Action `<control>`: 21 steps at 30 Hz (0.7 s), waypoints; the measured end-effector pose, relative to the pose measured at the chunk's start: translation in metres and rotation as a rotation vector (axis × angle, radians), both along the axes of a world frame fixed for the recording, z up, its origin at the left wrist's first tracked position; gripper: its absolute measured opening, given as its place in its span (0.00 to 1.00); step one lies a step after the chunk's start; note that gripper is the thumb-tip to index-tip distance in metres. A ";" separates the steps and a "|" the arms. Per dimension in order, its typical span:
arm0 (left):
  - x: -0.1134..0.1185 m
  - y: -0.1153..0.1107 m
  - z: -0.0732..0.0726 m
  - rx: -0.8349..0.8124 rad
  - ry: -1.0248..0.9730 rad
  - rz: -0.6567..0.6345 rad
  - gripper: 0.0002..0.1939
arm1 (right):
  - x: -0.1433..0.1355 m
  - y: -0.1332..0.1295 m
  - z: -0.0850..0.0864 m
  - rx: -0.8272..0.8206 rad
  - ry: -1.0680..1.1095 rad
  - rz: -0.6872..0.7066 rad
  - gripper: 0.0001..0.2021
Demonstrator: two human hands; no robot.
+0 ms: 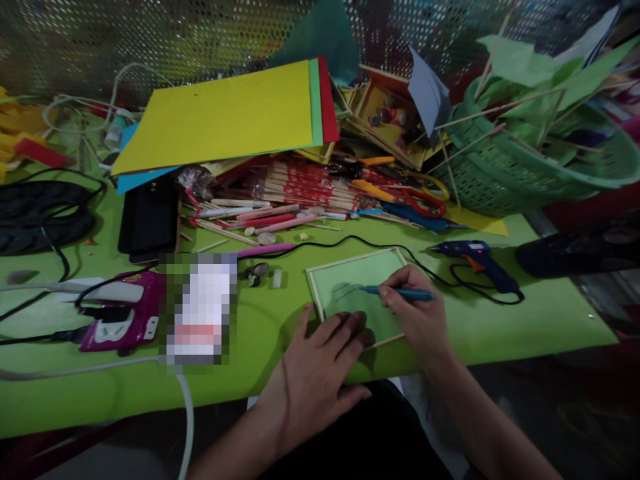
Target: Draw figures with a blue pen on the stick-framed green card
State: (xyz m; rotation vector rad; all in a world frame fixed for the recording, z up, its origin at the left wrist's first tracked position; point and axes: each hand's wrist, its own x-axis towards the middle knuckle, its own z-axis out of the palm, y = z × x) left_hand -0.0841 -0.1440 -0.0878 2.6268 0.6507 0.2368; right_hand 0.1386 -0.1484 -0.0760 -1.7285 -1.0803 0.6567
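Note:
A light green sheet [385,320] edged with thin wooden sticks lies at the front of the table. Faint dark pen lines mark its upper left part. My right hand [420,313] grips a blue marker [400,292], its tip at the sheet near those lines. Spread flat across the lower left edge of the sheet is my left hand [325,360], fingers apart and holding nothing. Left of the sheet lie a small white cap [277,279] and several dark pebbles [257,273].
A glue gun [480,257] with a black cord rests on the right. Coloured paper sheets [225,120], bundled sticks [310,183] and scissors [425,200] pile up behind. A green basket [480,160] stands back right, a purple power strip [125,313] and blurred-out phone-like object [203,310] left.

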 end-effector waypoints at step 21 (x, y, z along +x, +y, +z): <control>-0.003 -0.005 -0.001 0.139 -0.141 0.029 0.26 | 0.006 -0.004 -0.010 0.221 0.299 0.147 0.08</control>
